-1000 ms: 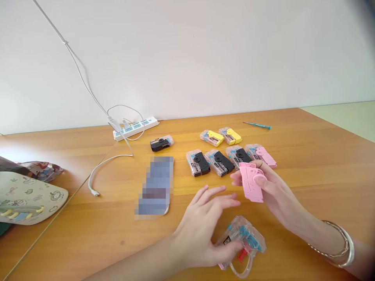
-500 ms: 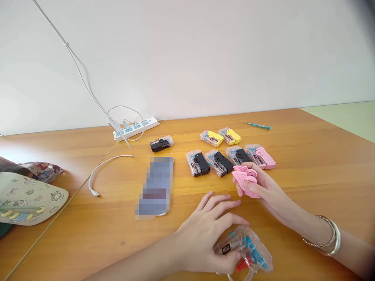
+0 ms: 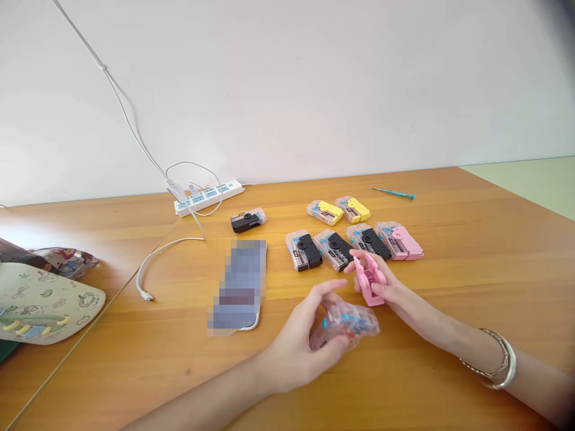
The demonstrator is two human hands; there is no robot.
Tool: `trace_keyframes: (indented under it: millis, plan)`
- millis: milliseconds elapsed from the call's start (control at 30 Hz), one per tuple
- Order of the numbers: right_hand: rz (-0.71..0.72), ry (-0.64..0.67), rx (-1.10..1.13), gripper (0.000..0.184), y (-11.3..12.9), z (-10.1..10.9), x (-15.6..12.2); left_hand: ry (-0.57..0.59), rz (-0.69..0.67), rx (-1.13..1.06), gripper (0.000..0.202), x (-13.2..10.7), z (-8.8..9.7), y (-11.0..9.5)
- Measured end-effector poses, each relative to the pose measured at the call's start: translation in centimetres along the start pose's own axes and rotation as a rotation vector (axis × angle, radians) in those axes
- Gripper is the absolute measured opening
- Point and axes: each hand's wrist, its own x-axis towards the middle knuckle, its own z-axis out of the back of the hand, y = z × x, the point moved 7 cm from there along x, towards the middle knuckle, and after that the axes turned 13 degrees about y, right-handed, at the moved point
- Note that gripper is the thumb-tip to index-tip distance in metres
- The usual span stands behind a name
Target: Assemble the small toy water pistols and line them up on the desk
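My left hand (image 3: 305, 344) grips a clear plastic toy gun body (image 3: 353, 323) with blue parts inside and a bit of red, raised off the table and slightly blurred. A pink plastic shell (image 3: 371, 284) is pinched in my right hand (image 3: 390, 287), its open hollow side facing me. The two pieces are close together but apart. Just beyond my right hand lie several matching clear pieces with coloured shells: a pink one (image 3: 404, 242), a black one (image 3: 371, 239) partly behind my fingers, and another black one (image 3: 339, 248).
Two yellow-shelled pieces (image 3: 332, 212) lie farther back, and a lone black one (image 3: 247, 221) at left. A blurred-out phone (image 3: 240, 287) rests left of my hands. Behind are a power strip (image 3: 209, 197) with a white cable (image 3: 168, 244) and a thin teal screwdriver (image 3: 395, 193). A patterned pouch (image 3: 49, 305) sits far left.
My left hand has lifted the clear toy gun body up toward my right hand and turned it. The pink shell has rotated so that its hollow side shows.
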Motion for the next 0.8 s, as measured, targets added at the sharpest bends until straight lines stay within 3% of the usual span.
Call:
trace_keyframes:
  millis: [167, 333, 467, 633, 800]
  plan:
    - [-0.074, 0.141, 0.026, 0.045, 0.1, -1.7, -0.1, -0.104, 0.072, -0.243, 0.034, 0.2, 1.0, 1.3]
    - [-0.016, 0.175, -0.028, 0.045, 0.7, -2.2, -0.2, -0.246, 0.133, -0.266, 0.048, -0.1, 2.0, 2.0]
    - [0.014, 0.226, -0.014, 0.039, 0.8, -3.1, -0.2, -0.373, 0.205, -0.255, 0.042, -0.7, 2.7, 2.3]
    - [0.001, 0.216, -0.058, 0.039, 0.9, -4.2, -0.7, -0.281, 0.168, -0.260, 0.040, -0.5, 1.9, 1.8]
    - [-0.062, 0.162, -0.252, 0.032, 1.1, -4.3, -1.3, -0.228, 0.133, -0.231, 0.040, -0.1, 1.3, 1.1]
